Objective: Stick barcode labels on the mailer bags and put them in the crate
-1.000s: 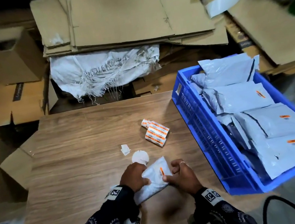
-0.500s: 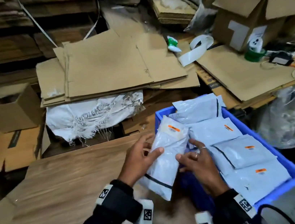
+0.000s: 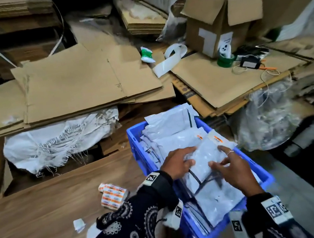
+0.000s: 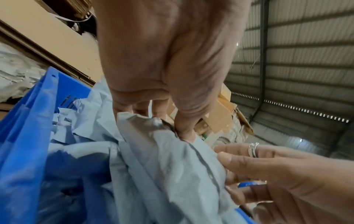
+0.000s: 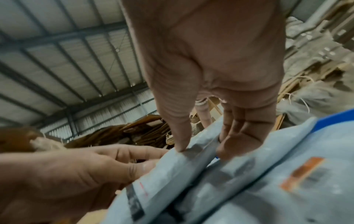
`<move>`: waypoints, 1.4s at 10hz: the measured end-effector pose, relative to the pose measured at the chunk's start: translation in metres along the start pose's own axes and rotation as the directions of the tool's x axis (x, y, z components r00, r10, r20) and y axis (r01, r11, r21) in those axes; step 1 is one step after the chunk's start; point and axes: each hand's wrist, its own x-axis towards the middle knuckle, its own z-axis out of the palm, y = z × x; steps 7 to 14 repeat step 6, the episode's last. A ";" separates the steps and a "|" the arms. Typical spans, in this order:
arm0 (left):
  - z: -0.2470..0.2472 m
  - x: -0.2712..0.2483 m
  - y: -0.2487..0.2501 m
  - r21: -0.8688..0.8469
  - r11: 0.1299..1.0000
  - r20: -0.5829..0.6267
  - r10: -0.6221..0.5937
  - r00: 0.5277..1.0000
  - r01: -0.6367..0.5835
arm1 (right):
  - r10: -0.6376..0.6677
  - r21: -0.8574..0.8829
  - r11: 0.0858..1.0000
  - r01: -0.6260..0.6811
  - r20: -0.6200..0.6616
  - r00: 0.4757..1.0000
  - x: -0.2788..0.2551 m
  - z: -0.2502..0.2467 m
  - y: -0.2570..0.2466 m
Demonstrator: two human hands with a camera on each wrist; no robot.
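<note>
A grey mailer bag (image 3: 204, 158) with an orange barcode label (image 3: 216, 138) is held over the blue crate (image 3: 137, 141), just above several labelled bags stacked inside. My left hand (image 3: 191, 155) pinches its left edge; in the left wrist view the thumb (image 4: 184, 130) lies on the bag (image 4: 162, 151) with the fingers behind. My right hand (image 3: 217, 156) holds the right edge. In the right wrist view its thumb (image 5: 180, 145) presses the folded rim of the bag (image 5: 172, 169) and the fingers curl on the other side. Label rolls (image 3: 113, 194) lie on the table.
The wooden table (image 3: 44, 215) carries white backing scraps (image 3: 79, 224) near its front edge. Flattened cardboard (image 3: 75, 86), a white woven sack (image 3: 58, 142) and an open box (image 3: 217, 21) crowd the area behind. A clear plastic bundle (image 3: 267, 119) sits right of the crate.
Both hands lifted the labelled bag off the table, carried it right and lowered it into the crate. The head view turned right along with them.
</note>
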 end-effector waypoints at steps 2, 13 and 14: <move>0.028 0.017 -0.003 0.394 0.917 0.077 -0.090 0.993 0.053 | 0.011 -0.396 0.918 0.025 0.090 0.996 0.011 0.004 0.016; 0.016 -0.019 -0.003 0.479 0.875 -0.070 -0.044 0.997 0.072 | 0.030 -0.454 0.890 0.040 0.147 0.989 0.018 0.004 -0.002; 0.016 -0.019 -0.003 0.479 0.875 -0.070 -0.044 0.997 0.072 | 0.030 -0.454 0.890 0.040 0.147 0.989 0.018 0.004 -0.002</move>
